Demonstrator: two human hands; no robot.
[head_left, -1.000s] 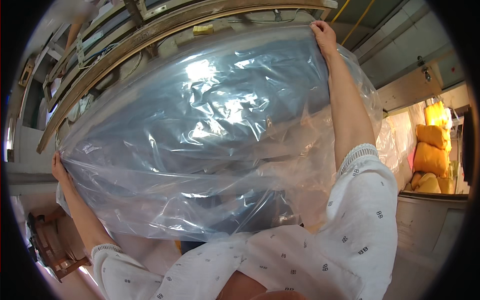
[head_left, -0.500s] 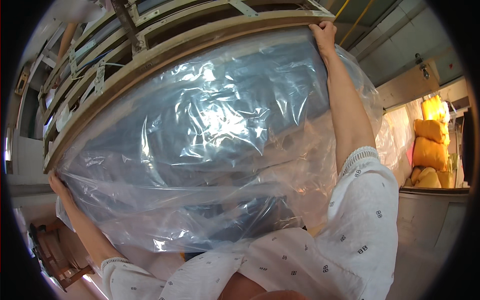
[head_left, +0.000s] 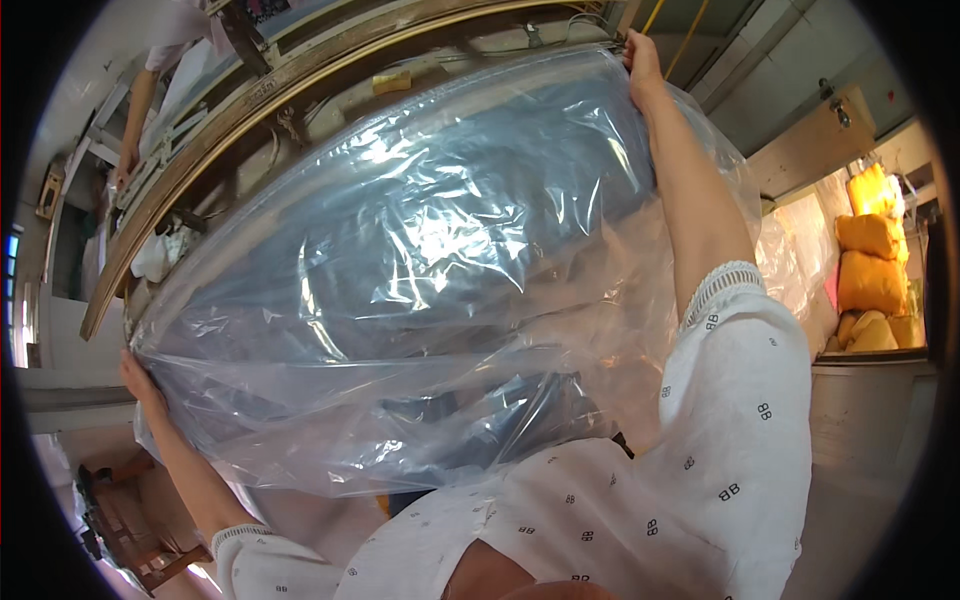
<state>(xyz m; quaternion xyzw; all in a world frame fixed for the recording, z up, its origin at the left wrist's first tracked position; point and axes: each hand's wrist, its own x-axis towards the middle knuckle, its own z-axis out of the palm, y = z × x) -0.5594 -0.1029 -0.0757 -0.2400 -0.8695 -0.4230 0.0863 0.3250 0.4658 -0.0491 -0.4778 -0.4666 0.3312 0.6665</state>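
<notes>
A large clear plastic bag (head_left: 430, 230), shiny and wrinkled, stretches in front of my body between my two hands. My left hand (head_left: 142, 380) is closed on its left far corner. At the top right, my right hand (head_left: 643, 62) grips the other far corner, fingers bent around it. Beyond the bag's far edge runs a long wooden bar (head_left: 235, 110), bowed by the lens. A gap lies between the bar and the bag, with wires and a small yellowish block (head_left: 391, 81) in it.
Another person's arm (head_left: 138, 115) reaches down at the far left, behind the bar. Yellow-orange bundles (head_left: 868, 275) are stacked at the right by a wooden board (head_left: 815, 135). A brown wooden stool (head_left: 130, 520) stands at the lower left.
The slatted wooden frame along the bag's far edge has shifted away, opening a gap. Both hands, still holding the bag, have moved slightly. Another person's arm has come into sight at upper left.
</notes>
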